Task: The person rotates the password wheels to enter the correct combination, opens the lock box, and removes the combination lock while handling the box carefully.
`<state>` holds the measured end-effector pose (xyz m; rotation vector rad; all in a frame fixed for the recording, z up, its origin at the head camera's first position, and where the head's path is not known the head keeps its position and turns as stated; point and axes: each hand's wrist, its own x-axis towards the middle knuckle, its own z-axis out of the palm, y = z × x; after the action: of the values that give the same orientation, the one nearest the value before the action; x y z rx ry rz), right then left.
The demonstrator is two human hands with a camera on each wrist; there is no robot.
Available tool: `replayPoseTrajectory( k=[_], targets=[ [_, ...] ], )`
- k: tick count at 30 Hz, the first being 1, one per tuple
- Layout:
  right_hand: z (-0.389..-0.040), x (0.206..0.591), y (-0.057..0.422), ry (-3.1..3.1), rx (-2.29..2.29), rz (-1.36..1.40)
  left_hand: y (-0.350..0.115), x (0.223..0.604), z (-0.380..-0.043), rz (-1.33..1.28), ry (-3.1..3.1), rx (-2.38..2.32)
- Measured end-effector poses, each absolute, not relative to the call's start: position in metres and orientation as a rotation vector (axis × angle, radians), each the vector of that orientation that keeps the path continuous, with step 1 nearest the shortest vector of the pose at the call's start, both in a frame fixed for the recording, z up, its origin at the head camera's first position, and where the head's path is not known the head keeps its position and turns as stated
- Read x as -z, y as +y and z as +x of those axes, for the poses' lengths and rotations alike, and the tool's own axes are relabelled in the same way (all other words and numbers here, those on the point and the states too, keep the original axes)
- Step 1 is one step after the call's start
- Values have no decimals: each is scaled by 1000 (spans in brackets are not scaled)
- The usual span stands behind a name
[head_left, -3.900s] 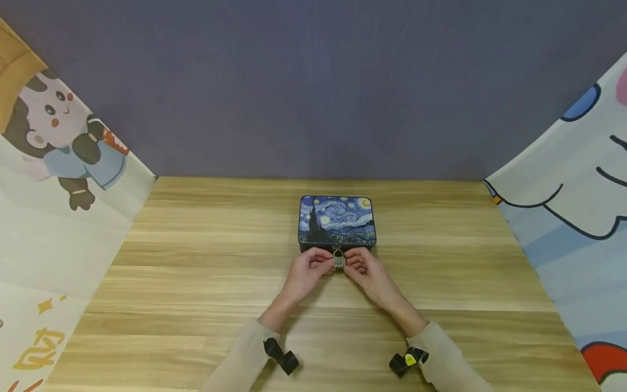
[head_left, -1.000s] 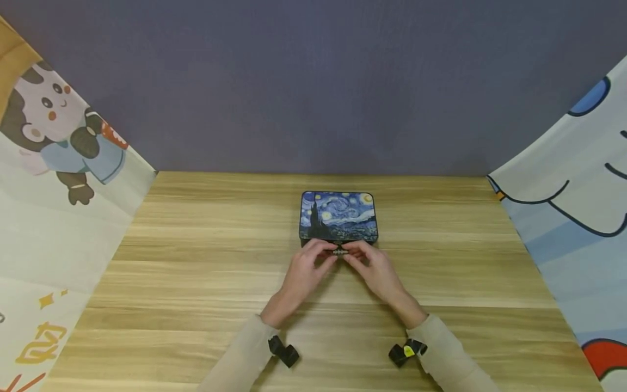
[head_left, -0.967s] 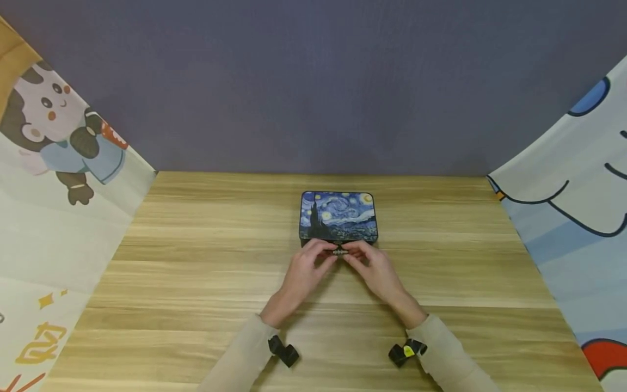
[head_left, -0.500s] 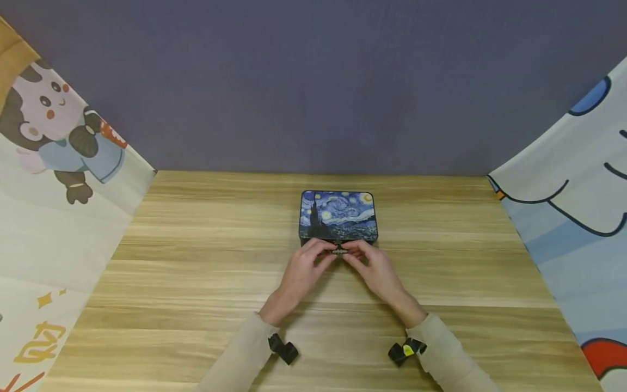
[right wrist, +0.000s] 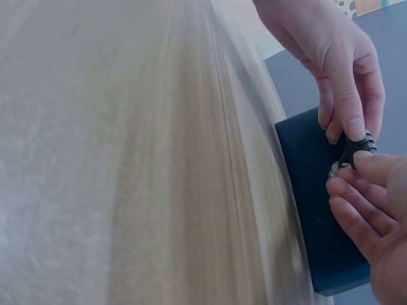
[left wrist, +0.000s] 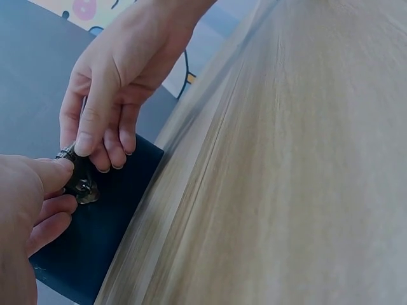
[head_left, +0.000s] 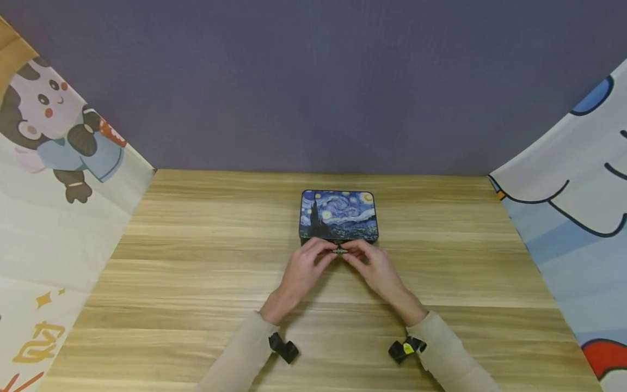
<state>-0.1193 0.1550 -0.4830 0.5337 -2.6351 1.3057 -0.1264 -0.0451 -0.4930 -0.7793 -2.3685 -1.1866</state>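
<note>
A small metal combination padlock (head_left: pixel 340 251) is at the front of a box (head_left: pixel 338 215) with a blue starry-night painting on its lid. My left hand (head_left: pixel 302 270) pinches the padlock from the left between thumb and fingers. From the right, my right hand (head_left: pixel 376 270) pinches its other side. In the left wrist view the padlock (left wrist: pixel 79 173) lies close against the dark box front (left wrist: pixel 105 216), next to a shiny metal clasp (left wrist: pixel 86 192). The right wrist view shows both thumbs on the dial end of the padlock (right wrist: pixel 350 151). Fingers hide part of its body.
The box stands on a wood-grain table (head_left: pixel 220 261), toward its back edge. A grey-blue panel (head_left: pixel 313 87) rises behind the table. Cartoon-printed cloths (head_left: pixel 63 228) flank it on both sides. Each sleeve carries a small black strap-on device (head_left: pixel 284 348).
Since the oldest frame, both hands have tipped the padlock up, so its dial edge faces upward and its shackle is hidden. Over the last second the hands stay almost still.
</note>
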Motion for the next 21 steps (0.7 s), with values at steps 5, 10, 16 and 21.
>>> replayPoseTrajectory(
  k=[5, 10, 16, 21],
  targets=[
    [-120, 483, 156, -2626, -1294, 543, -46, 494, -127, -799, -2355, 1181],
    [-120, 484, 157, -2613, -1275, 570, -47, 494, -128, -811, -2361, 1176],
    [-120, 483, 157, -2603, -1270, 598, -48, 494, -127, -828, -2375, 1135],
    [-119, 482, 157, -2610, -1281, 590, -48, 494, -127, -833, -2378, 1115]
  ],
)
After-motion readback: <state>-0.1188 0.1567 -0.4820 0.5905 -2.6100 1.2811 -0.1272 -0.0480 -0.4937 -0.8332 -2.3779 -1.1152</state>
